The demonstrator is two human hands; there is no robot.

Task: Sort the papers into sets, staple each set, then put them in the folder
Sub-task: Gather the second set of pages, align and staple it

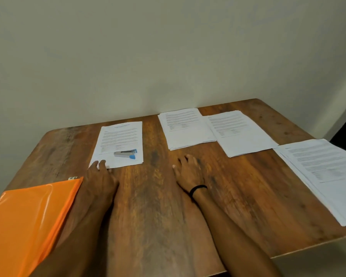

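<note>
Overall: a brown wooden table [148, 206] stood against a plain wall [128, 47] and carried four paper stacks, a stapler and a folder.
Folder: the orange folder [28, 216] lay flat and closed at the near left of the table. A small metal piece [72, 178] showed at its far corner.
Left stack: the left stack [120, 136] of printed sheets lay beyond the folder, towards the far left of the table.
Stapler: the silver stapler [126, 153], blue at one end, lay on the near part of the left stack, across the page.
Middle stack: the middle stack [185, 128] lay near the far edge, well apart from the left stack.
Third stack: the third stack [240, 132] lay just right of the middle stack. Their edges met; which one lay on top could not be told.
Right stack: the right stack [324, 176], loosely fanned, lay along the right edge of the table, apart from the others.
Left hand: the left hand [101, 176] reached forward, palm down, just right of the folder's far corner. Its fingers were straight and close together, with the fingertips resting on the near left corner of the left stack. It pinched nothing.
Right hand: the right hand [189, 172] lay palm down over bare wood, between the left stack and the middle stack. Its fingers were loosely extended and slightly spread, with the thumb out to the left, and it held nothing. Whether the palm touched the wood could not be told.
Wristband: a black band [198, 189] circled the right wrist.
</note>
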